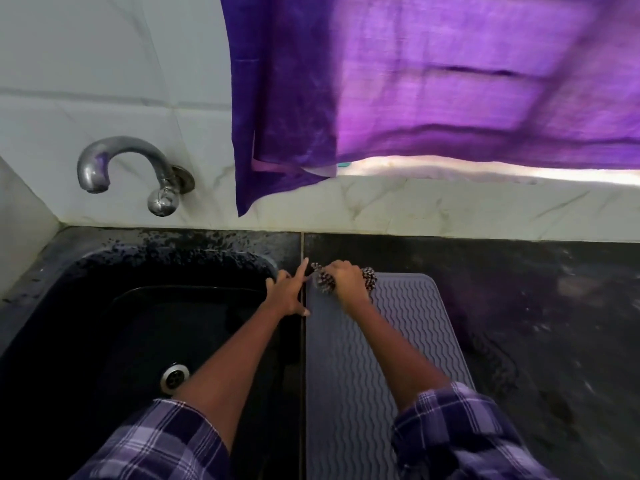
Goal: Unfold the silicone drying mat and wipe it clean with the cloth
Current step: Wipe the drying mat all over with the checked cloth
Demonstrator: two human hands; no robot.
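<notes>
Mat (398, 334) lies unfolded, flat on the dark counter (540, 306) just beside the sink (104, 306). Right hand (348, 280) is clenched around a bunched checked cloth (323, 280), pressed onto the mat's far left corner; cloth sticks out either side of the knuckles. Left hand (289, 292) is released, fingers (302, 268) spread straight, palm down at the mat's left edge, likely pinning it so it won't slide during wiping. Wiping probably underway.

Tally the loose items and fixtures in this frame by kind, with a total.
Drying mat: 1
Cloth: 1
Tap: 1
Sink: 1
Curtain: 1
Total: 5
</notes>
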